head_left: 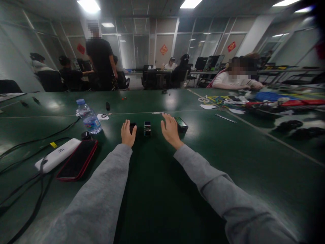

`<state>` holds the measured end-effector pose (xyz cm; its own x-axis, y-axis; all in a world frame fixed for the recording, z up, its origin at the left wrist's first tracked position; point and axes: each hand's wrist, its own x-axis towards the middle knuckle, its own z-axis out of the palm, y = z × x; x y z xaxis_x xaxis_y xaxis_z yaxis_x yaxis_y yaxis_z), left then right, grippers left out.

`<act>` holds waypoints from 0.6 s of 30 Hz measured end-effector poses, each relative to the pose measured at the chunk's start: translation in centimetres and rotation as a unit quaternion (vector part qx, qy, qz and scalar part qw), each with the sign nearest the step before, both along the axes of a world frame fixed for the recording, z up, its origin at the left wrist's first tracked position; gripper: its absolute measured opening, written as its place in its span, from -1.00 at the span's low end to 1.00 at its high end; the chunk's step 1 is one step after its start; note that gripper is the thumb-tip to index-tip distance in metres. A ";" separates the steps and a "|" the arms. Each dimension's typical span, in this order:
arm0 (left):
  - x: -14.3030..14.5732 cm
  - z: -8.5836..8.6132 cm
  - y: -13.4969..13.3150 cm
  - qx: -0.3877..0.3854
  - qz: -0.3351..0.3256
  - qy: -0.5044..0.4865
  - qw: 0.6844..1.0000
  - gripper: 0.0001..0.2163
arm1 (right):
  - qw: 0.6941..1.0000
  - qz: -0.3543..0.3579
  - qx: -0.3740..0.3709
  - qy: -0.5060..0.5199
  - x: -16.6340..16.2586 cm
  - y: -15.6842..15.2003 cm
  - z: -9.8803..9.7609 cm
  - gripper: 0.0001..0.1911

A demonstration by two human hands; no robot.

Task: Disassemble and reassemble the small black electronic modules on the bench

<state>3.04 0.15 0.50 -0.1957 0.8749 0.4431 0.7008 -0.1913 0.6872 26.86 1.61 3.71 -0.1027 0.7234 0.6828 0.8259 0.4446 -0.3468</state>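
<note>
My left hand (128, 134) is over the green table with its fingers stretched out and the thumb apart. Just behind it, partly hidden between thumb and fingers, is a small black object (132, 126); whether the hand touches it I cannot tell. To its right stands a small dark block with shiny, metallic-looking parts (147, 128), in the space between my hands. My right hand (170, 130) is open, fingers extended, beside a small dark box with a greenish top (181, 124). The hand covers part of that box's left side.
At left are a water bottle (88, 117), a red-cased phone (78, 160), a white power bank (58, 155) and black cables (42, 184). A wrench (225, 118) and a heap of cables and tools (269, 100) lie right. Several people sit or stand beyond the table.
</note>
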 end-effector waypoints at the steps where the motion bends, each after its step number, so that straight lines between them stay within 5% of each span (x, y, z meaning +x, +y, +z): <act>1: 0.3 0.2 -0.3 0.025 -0.019 0.052 0.998 -0.43 | 1.000 -0.020 0.010 -0.004 1.9 0.2 -0.4 -0.49; 7: 2.4 0.6 -1.5 0.081 -0.211 0.227 0.947 -0.50 | 0.992 -0.120 -0.034 -0.021 10.1 0.6 -3.4 -0.39; 12: 2.6 0.3 -1.1 0.074 -0.215 0.246 0.942 -0.56 | 0.988 -0.095 -0.116 -0.023 11.0 0.8 -4.2 -0.33; 18: 3.1 0.9 -0.9 0.083 -0.207 0.278 0.934 -0.65 | 0.986 -0.082 -0.129 -0.071 9.4 0.3 -3.9 -0.46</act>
